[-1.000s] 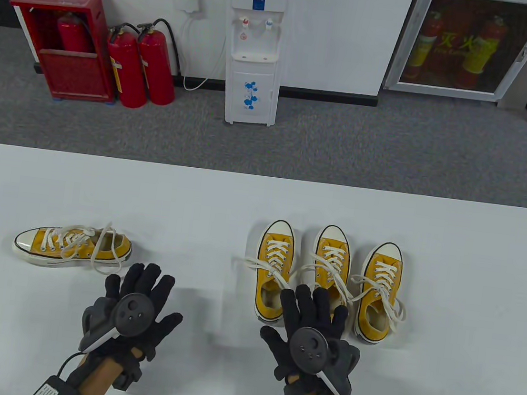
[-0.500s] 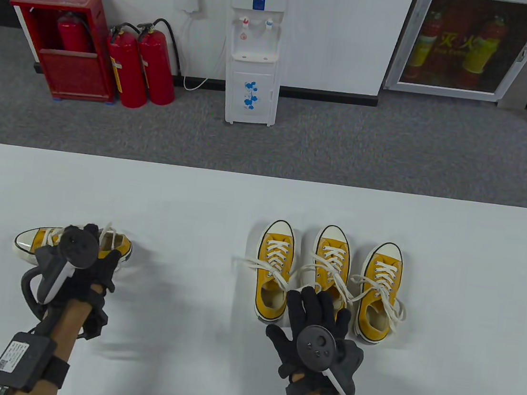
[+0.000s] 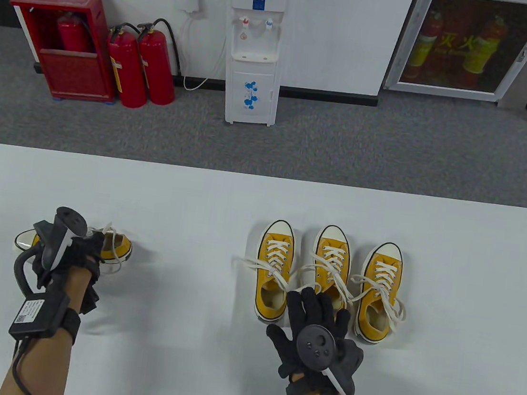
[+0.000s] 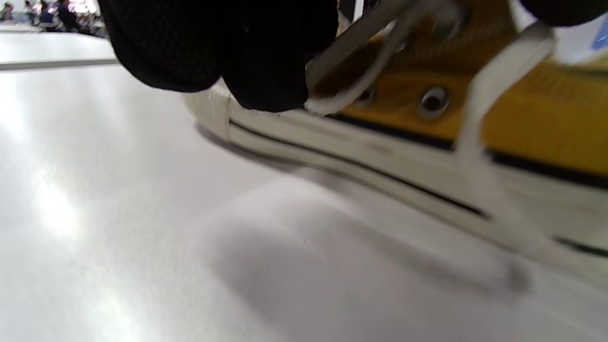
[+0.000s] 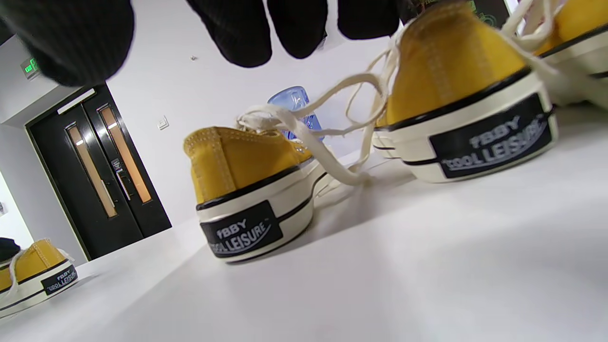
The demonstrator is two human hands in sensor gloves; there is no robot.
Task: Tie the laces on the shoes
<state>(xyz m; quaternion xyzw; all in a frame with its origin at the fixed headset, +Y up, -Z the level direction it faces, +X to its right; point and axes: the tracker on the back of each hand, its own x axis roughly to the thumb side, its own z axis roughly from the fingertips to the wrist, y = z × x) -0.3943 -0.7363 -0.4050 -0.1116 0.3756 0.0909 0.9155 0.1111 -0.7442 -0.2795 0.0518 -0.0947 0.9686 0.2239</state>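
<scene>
A lone yellow sneaker [image 3: 119, 246] with loose white laces lies sideways at the table's left. My left hand [image 3: 87, 248] is turned on its side and grips it across the middle; in the left wrist view my fingers [image 4: 266, 61] press on the upper by the eyelets of this sneaker [image 4: 522, 109]. Three more yellow sneakers stand side by side at the right, toes away: left [image 3: 275, 266], middle [image 3: 332, 254], right [image 3: 379, 288], all with untied laces [image 3: 255, 263]. My right hand [image 3: 319, 307] is open and flat, empty, just short of the middle sneaker's heel [image 5: 456, 61].
The white table [image 3: 195, 208] ends at a far edge with grey floor beyond. A water dispenser [image 3: 255, 47] and red fire extinguishers [image 3: 140, 67] stand by the far wall, off the table.
My left hand has moved up and left from the table's front onto the lone sneaker, turned on its side and closed around it. My right hand has barely moved.
</scene>
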